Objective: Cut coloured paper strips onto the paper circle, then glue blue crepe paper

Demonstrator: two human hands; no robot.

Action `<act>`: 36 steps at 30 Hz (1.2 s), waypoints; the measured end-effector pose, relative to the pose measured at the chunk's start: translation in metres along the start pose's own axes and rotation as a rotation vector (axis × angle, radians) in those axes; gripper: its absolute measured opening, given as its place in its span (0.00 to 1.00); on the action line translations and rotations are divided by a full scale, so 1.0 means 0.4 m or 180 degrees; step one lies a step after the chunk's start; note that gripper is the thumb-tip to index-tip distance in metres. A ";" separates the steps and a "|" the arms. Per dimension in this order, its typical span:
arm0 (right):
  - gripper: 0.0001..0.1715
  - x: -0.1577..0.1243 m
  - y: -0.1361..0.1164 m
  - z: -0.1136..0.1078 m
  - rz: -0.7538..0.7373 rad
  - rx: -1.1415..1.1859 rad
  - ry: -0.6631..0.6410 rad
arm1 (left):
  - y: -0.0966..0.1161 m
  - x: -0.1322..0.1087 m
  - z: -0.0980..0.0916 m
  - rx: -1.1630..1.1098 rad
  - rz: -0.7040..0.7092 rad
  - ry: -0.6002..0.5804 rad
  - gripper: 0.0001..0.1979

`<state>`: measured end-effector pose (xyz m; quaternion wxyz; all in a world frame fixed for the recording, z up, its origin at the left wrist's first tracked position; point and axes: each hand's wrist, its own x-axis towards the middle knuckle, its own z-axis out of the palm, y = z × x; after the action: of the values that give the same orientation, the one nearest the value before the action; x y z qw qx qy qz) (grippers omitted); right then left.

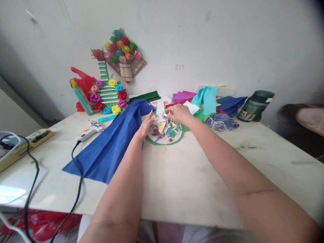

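Note:
A round white piece with a green rim (165,142) lies on the table, with a heap of colourful paper scraps (164,127) on it. At the left edge of the heap is my left hand (146,125), its fingers extended and held together, nothing seen in it. My right hand (178,113) reaches over the upper right of the heap with its fingers bent together at the scraps; what they hold is too small to name. A white strip (160,105) stands behind the heap, between my hands.
Blue crepe paper (111,145) spreads to the left, beside a glue gun (89,132) with a black cord. A green bottle (256,105), bundled string (219,122) and coloured paper (206,98) sit at the right. Paper-flower crafts (110,92), a glue bottle (83,100) and a power strip (27,145) are left.

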<state>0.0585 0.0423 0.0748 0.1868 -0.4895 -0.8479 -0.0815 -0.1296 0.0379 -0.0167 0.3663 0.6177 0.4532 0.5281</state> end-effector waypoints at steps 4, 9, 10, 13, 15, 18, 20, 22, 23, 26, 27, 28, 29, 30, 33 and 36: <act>0.15 -0.021 -0.007 -0.012 -0.0030 -0.0040 0.0026 | 0.007 -0.006 0.002 -0.0062 -0.0092 0.0069 0.34; 0.11 -0.072 -0.015 -0.023 -0.0864 0.0351 -0.0624 | 0.018 -0.012 0.008 0.0027 -0.0110 0.0074 0.33; 0.11 -0.082 -0.017 -0.022 -0.1090 0.0430 -0.0830 | 0.019 -0.012 0.009 0.0057 -0.0116 0.0078 0.33; 0.11 -0.106 -0.030 -0.019 -0.1626 0.0564 -0.1226 | 0.024 -0.015 0.010 0.0060 -0.0127 0.0113 0.33; 0.10 -0.116 -0.042 -0.015 -0.1851 0.0486 -0.1291 | 0.028 -0.017 0.011 0.0012 -0.0101 0.0131 0.33; 0.10 -0.124 -0.063 -0.007 -0.1920 0.0159 -0.1376 | 0.034 -0.023 0.011 0.0030 -0.0032 0.0143 0.33; 0.10 -0.129 -0.076 0.002 -0.1868 -0.0071 -0.1418 | 0.037 -0.025 0.011 0.0065 -0.0014 0.0138 0.33; 0.09 -0.133 -0.086 0.014 -0.1948 -0.0226 -0.1397 | 0.037 -0.026 0.012 0.0053 -0.0031 0.0120 0.33; 0.08 -0.134 -0.089 0.021 -0.2027 -0.0269 -0.1371 | 0.036 -0.026 0.013 0.0030 -0.0045 0.0113 0.33; 0.09 -0.130 -0.088 0.038 -0.2158 -0.0228 -0.1310 | 0.033 -0.023 0.014 -0.0047 -0.0064 0.0114 0.33; 0.09 -0.127 -0.083 0.042 -0.2140 -0.0146 -0.1297 | 0.032 -0.023 0.013 -0.0064 -0.0060 0.0119 0.33; 0.09 -0.122 -0.076 0.045 -0.2094 -0.0016 -0.1273 | 0.032 -0.022 0.013 -0.0074 -0.0054 0.0121 0.33; 0.09 -0.116 -0.066 0.047 -0.2022 0.0170 -0.1237 | 0.032 -0.021 0.013 -0.0075 -0.0043 0.0129 0.33; 0.08 -0.110 -0.055 0.049 -0.1912 0.0418 -0.1177 | 0.032 -0.021 0.012 -0.0072 -0.0026 0.0140 0.33; 0.07 -0.088 -0.015 0.054 -0.1338 0.1309 -0.0825 | 0.035 -0.023 0.012 -0.0060 0.0044 0.0165 0.32; 0.07 -0.068 0.017 0.059 -0.0622 0.2066 -0.0399 | 0.039 -0.025 0.015 -0.0048 0.0015 0.0127 0.32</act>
<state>0.0710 0.0315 0.0422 0.2717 -0.3250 -0.8823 0.2052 -0.1214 0.0234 -0.0063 0.3606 0.6052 0.4551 0.5446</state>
